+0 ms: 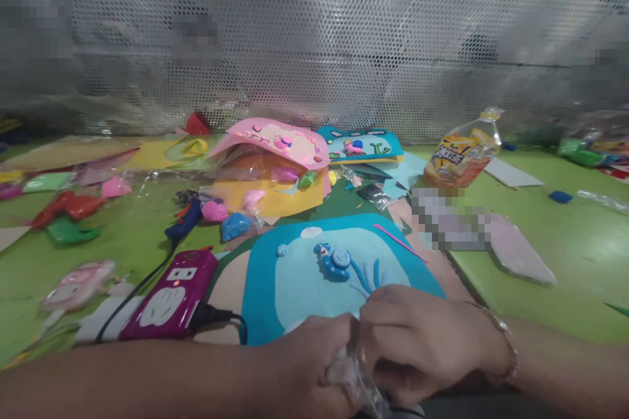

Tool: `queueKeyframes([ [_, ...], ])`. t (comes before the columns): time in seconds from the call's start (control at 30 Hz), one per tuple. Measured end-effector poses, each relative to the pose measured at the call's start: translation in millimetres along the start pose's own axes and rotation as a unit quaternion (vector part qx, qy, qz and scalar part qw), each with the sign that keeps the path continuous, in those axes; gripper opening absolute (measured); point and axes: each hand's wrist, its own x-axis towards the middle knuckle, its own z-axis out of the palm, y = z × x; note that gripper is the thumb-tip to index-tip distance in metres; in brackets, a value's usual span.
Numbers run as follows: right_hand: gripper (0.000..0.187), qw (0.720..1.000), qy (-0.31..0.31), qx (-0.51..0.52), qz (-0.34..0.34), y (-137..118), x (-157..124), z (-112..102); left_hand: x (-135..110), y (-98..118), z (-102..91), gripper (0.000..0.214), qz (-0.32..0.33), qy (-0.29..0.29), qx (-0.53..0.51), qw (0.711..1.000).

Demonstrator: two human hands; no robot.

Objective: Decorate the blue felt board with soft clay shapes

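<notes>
My left hand (314, 357) and my right hand (427, 340) meet at the near edge of the table, both closed. Between them a crumpled clear plastic wrapper (351, 376) shows, pinched by the fingers; what it contains, if anything, is hidden. Just beyond lies a blue paper card (260, 275) with a paler blue panel (299, 288). On the panel sits a blue clay snail (337, 262), with thin blue clay strands (373, 275) right of it near my right knuckles. A small blue clay ball (282, 250) and a pink stick (400, 243) also rest on the card.
Left stands a magenta power strip (171, 294) with black cords, beside a blue glue gun (185, 219). Pink (269, 141) and teal (361, 146) decorated cards lie behind, near a perforated metal screen (295, 33). A bottle (462, 150) and a phone case (521, 247) are right.
</notes>
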Motion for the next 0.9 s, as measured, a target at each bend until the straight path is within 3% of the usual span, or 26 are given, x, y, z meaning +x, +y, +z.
queueKeyframes([
  [0.1,0.018,1.0,0.003,0.013,0.003,0.2,0.1,-2.8,-1.9,2.6,1.8,0.018,-0.021,0.039,0.036,0.998],
  [0.2,0.022,0.999,-0.031,-0.022,0.02,-2.0,1.2,-5.5,-1.2,0.2,5.2,0.021,-0.059,0.061,0.072,0.994],
  [0.4,0.022,0.995,-0.1,-0.013,-0.004,-5.2,0.7,-2.4,0.7,-8.3,5.5,0.015,-0.043,-0.03,0.079,0.995],
  [0.57,0.009,0.994,-0.088,0.06,-0.016,0.9,-2.1,-0.5,-0.1,-2.0,-0.1,0.008,-0.029,-0.057,0.028,0.998],
  [0.7,0.01,0.992,-0.047,0.114,0.019,5.9,-2.4,-4.2,-1.4,3.3,-1.1,0.012,-0.024,0.014,0.01,1.0],
  [0.8,0.017,0.998,-0.022,0.052,0.034,4.7,-1.1,-7.4,-0.6,4.7,1.3,0.022,-0.034,0.08,0.043,0.995],
  [0.9,0.016,0.998,-0.031,-0.03,0.039,0.2,0.4,-6.4,1.5,0.5,4.6,0.019,-0.048,0.101,0.071,0.991],
])
